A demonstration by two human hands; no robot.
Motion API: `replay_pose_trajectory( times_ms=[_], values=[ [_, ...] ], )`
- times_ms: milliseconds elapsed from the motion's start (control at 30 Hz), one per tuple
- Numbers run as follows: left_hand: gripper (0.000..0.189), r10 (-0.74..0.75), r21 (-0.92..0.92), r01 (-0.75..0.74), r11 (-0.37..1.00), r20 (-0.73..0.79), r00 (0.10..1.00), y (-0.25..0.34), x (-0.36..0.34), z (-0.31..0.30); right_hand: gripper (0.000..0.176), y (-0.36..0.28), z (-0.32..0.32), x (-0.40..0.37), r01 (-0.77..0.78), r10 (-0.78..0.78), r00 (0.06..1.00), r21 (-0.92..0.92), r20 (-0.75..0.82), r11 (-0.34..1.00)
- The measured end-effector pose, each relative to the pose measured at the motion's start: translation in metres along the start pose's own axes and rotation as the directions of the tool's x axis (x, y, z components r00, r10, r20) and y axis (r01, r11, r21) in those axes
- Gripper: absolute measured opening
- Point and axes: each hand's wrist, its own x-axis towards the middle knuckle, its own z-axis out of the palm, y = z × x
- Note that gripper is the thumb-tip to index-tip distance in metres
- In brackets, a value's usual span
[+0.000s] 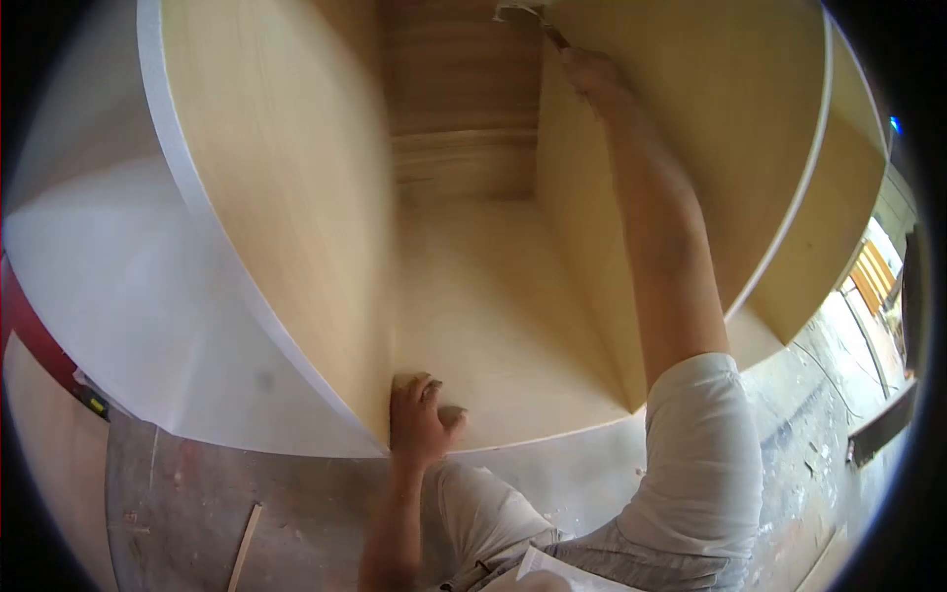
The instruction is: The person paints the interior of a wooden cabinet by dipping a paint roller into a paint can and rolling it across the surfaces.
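Pale-wood cabinet (493, 296), head view: open-fronted, side panels white-edged.
Right hand (592, 77): grip clamped on handled tool (555, 37).
Tool position: high inside, near right panel (710, 128); whitish end, type unclear.
Left hand (422, 419): at cabinet floor's front-left corner; grip apart, fingers bent.

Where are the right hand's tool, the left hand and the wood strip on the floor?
Tool (555, 36): head view, on its handle.
Left hand (418, 425): head view, on the back of the hand.
Wood strip (246, 546): head view, midway along its visible length.
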Motion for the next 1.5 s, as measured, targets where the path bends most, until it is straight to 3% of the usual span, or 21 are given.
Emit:
replay_pose_trajectory(
  times_ms=[200, 267, 333, 400, 533, 600, 667, 700, 767, 867, 1000, 1067, 1133, 1200, 1333, 1400, 1500],
  values=[
    [0.056, 0.029, 0.005, -0.029, 1.000, 0.008, 1.000, -0.007, 0.001, 0.014, 0.049, -0.030, -0.077, -0.125, 0.091, -0.087, 0.992, 0.045, -0.090, 0.995],
    [0.057, 0.013, 0.026, -0.014, 1.000, 0.056, 0.998, -0.005, -0.004, 0.014, 0.050, -0.050, -0.117, -0.187, 0.024, -0.012, 0.997, 0.171, -0.072, 0.985],
    [0.060, -0.015, 0.107, 0.005, 0.994, 0.085, 0.996, -0.009, -0.005, 0.020, 0.043, -0.072, -0.161, -0.259, -0.139, 0.171, 0.980, 0.275, -0.097, 0.951],
    [0.061, -0.024, 0.088, 0.013, 0.996, 0.127, 0.992, -0.006, -0.005, 0.012, 0.051, -0.084, -0.202, -0.323, -0.180, 0.229, 0.968, 0.354, -0.104, 0.918],
    [0.061, -0.034, 0.103, 0.019, 0.995, 0.150, 0.988, -0.006, -0.005, 0.015, 0.052, -0.119, -0.261, -0.430, -0.301, 0.360, 0.892, 0.235, -0.274, 0.924],
    [0.061, -0.023, 0.092, 0.010, 0.996, 0.147, 0.989, -0.006, -0.004, 0.017, 0.051, -0.126, -0.282, -0.467, -0.344, 0.358, 0.876, 0.101, -0.323, 0.934],
    [0.061, -0.022, 0.086, 0.010, 0.996, 0.140, 0.990, -0.008, -0.005, 0.016, 0.050, -0.138, -0.295, -0.495, -0.366, 0.371, 0.847, 0.088, -0.382, 0.926],
    [0.061, -0.019, 0.069, 0.010, 0.998, 0.135, 0.991, -0.008, -0.005, 0.015, 0.048, -0.138, -0.300, -0.508, -0.335, 0.314, 0.866, 0.014, -0.389, 0.942],
    [0.060, -0.013, 0.046, 0.007, 0.999, 0.127, 0.992, -0.008, -0.005, 0.013, 0.047, -0.141, -0.307, -0.532, -0.332, 0.318, 0.862, 0.034, -0.395, 0.943],
    [0.061, 0.000, 0.042, -0.006, 0.999, 0.130, 0.991, -0.006, -0.001, 0.010, 0.046, -0.138, -0.315, -0.555, -0.306, 0.333, 0.855, 0.133, -0.398, 0.943],
    [0.061, -0.019, 0.042, 0.015, 0.999, 0.096, 0.995, -0.008, -0.002, 0.018, 0.046, -0.147, -0.321, -0.543, -0.281, 0.266, 0.893, 0.011, -0.364, 0.960],
    [0.061, -0.021, 0.059, 0.016, 0.998, 0.082, 0.996, -0.011, -0.002, 0.018, 0.048, -0.167, -0.319, -0.521, -0.433, 0.368, 0.850, -0.101, -0.378, 0.896],
    [0.061, -0.011, 0.047, 0.006, 0.999, 0.095, 0.995, -0.011, -0.001, 0.018, 0.048, -0.161, -0.316, -0.504, -0.362, 0.332, 0.878, -0.024, -0.345, 0.932],
    [0.061, -0.018, 0.015, 0.017, 1.000, 0.086, 0.996, -0.011, -0.003, 0.018, 0.048, -0.169, -0.303, -0.477, -0.399, 0.419, 0.861, 0.130, -0.288, 0.908],
    [0.061, -0.004, -0.022, 0.006, 1.000, 0.098, 0.995, -0.009, -0.003, 0.013, 0.046, -0.169, -0.283, -0.445, -0.328, 0.343, 0.908, 0.098, -0.242, 0.939],
    [0.061, -0.014, -0.011, 0.015, 1.000, 0.108, 0.994, -0.009, -0.003, 0.013, 0.046, -0.180, -0.282, -0.454, -0.392, 0.368, 0.880, -0.021, -0.301, 0.920],
    [0.061, -0.033, 0.006, 0.033, 0.999, 0.090, 0.995, -0.008, -0.003, 0.015, 0.045, -0.169, -0.289, -0.493, -0.388, 0.381, 0.851, 0.055, -0.363, 0.920]
  ],
)
